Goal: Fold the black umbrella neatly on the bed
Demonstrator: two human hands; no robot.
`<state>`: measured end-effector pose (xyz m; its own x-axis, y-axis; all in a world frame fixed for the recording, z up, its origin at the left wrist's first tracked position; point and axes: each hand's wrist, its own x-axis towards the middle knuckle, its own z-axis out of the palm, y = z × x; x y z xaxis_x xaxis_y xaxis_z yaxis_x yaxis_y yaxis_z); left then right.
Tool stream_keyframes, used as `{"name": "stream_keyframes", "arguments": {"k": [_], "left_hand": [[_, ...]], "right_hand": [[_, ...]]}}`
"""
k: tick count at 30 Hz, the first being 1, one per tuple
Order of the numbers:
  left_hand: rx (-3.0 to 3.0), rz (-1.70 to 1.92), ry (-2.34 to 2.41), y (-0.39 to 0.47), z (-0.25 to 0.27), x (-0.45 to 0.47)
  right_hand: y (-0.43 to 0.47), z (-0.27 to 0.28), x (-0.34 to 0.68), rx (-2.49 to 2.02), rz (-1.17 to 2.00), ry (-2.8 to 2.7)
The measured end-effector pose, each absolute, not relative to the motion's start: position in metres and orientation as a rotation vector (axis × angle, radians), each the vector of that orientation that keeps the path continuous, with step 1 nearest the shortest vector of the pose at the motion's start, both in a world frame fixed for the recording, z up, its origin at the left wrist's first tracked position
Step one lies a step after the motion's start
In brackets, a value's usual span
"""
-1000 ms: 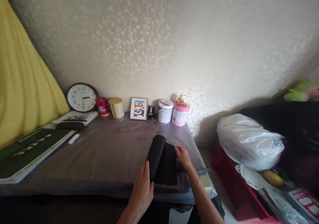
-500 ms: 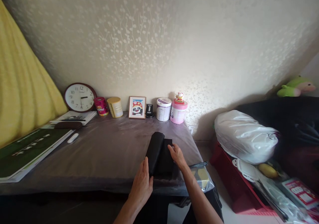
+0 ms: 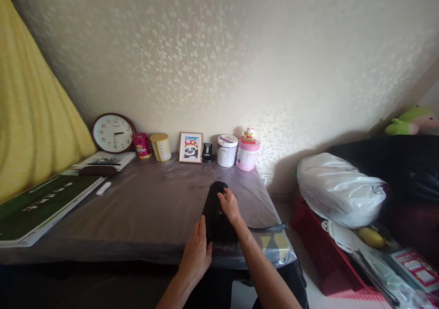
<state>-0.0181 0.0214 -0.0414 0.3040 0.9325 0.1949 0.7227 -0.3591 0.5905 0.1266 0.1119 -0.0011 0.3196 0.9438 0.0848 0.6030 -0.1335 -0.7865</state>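
Note:
A black bundle, rolled and soft-looking like cloth or a pouch, lies on the covered table near its front edge. I cannot make out its exact kind. My left hand grips its lower left side, thumb and fingers around the edge. My right hand lies across the top, its fingers closed on a dark fold of it. A thin black strap runs on the table from behind my right forearm towards the right corner.
Along the wall stand a clock, tins, a framed panda picture and tubs. A green book lies left on the table. To the right, a red bin bears a white plastic bag.
My right hand has moved left and up, carrying the black flap from the right side over onto the roll. The left hand keeps its grip. The view has shifted slightly.

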Motion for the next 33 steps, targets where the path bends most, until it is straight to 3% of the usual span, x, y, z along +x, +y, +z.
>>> {"name": "stream_keyframes", "arguments": {"k": [21,27,33], "left_hand": [[2.157,0.705,1.517,0.025,-0.059,-0.03],[2.028,0.825,1.465,0.018,-0.04,-0.025],[2.091,0.648,1.467,0.018,-0.024,-0.022]], "right_hand": [[0.101,0.015,0.077,-2.03,0.395,-1.648],[0.098,0.015,0.078,-2.011,0.355,-1.745],[0.097,0.011,0.083,-1.947,0.351,-1.817]]}}
